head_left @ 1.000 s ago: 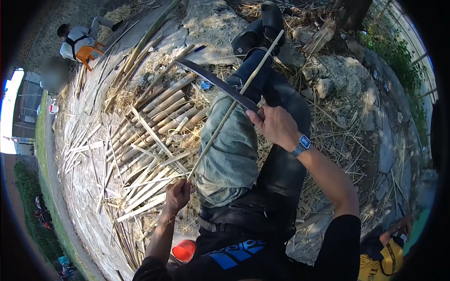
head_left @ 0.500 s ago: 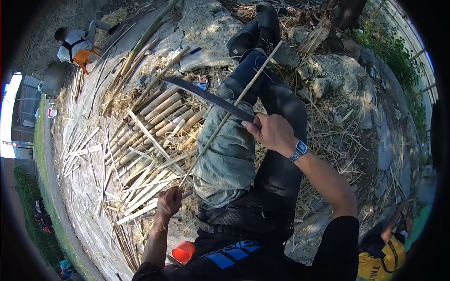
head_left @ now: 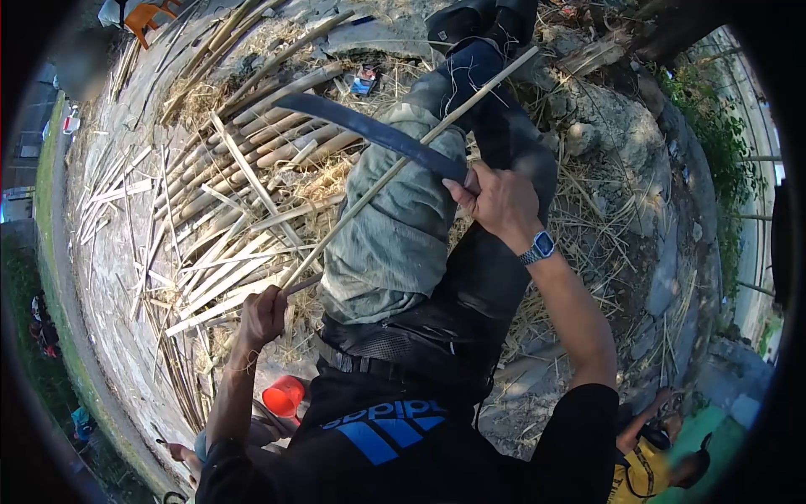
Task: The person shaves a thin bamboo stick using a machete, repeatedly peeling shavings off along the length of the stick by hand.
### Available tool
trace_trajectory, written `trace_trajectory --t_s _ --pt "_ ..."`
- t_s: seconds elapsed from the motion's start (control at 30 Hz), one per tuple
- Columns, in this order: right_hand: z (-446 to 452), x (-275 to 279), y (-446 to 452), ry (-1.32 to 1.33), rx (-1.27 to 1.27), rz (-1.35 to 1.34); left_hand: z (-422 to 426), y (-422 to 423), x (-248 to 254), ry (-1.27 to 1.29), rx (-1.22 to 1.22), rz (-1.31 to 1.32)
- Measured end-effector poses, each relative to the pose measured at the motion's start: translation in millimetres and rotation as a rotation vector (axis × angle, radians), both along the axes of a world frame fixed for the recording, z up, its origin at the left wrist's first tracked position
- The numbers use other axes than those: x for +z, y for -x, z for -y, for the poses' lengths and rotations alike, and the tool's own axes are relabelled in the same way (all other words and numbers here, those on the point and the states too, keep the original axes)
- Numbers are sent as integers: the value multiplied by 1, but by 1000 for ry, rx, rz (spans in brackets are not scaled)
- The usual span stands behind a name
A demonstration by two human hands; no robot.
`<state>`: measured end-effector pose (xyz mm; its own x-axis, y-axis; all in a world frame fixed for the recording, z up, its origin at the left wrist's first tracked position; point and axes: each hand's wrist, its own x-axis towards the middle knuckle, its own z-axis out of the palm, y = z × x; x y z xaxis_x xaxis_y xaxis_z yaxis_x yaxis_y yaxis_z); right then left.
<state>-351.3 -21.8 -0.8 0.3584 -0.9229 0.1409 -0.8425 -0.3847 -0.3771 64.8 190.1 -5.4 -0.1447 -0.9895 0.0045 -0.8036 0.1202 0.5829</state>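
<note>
In my right hand [head_left: 504, 200] is the handle of a long curved machete [head_left: 357, 126], its dark blade pointing to the upper left above my lap. The blade lies across a thin bamboo strip [head_left: 382, 181], which runs slantwise over my legs. My left hand [head_left: 267, 312] grips the lower end of that strip, fingers wrapped around it. A grey-green cloth [head_left: 386, 244] covers my thigh beneath both the strip and the blade.
Split bamboo pieces [head_left: 222, 277] and thicker poles [head_left: 277, 134] lie on the ground to the left. A red bucket [head_left: 284, 395] stands by my left hip. Rocks [head_left: 613, 143] rise on the right. A person in a yellow top [head_left: 634, 475] is at lower right.
My view has shifted, so the seated person at upper left is mostly out of frame. Both hands keep their holds; the machete stays across the bamboo strip.
</note>
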Motion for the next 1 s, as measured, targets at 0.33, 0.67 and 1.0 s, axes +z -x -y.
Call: trace_trajectory --t_s 0.33,0.67,1.0 --pt "-7 24 -3 -138 -41 -69 -14 -6 -11 -196 7 -136" --pt "-3 37 -12 -122 -102 140 57 38 13 -308 113 -258" --pt "-77 54 -50 -370 92 239 109 108 29 -676 232 -862"
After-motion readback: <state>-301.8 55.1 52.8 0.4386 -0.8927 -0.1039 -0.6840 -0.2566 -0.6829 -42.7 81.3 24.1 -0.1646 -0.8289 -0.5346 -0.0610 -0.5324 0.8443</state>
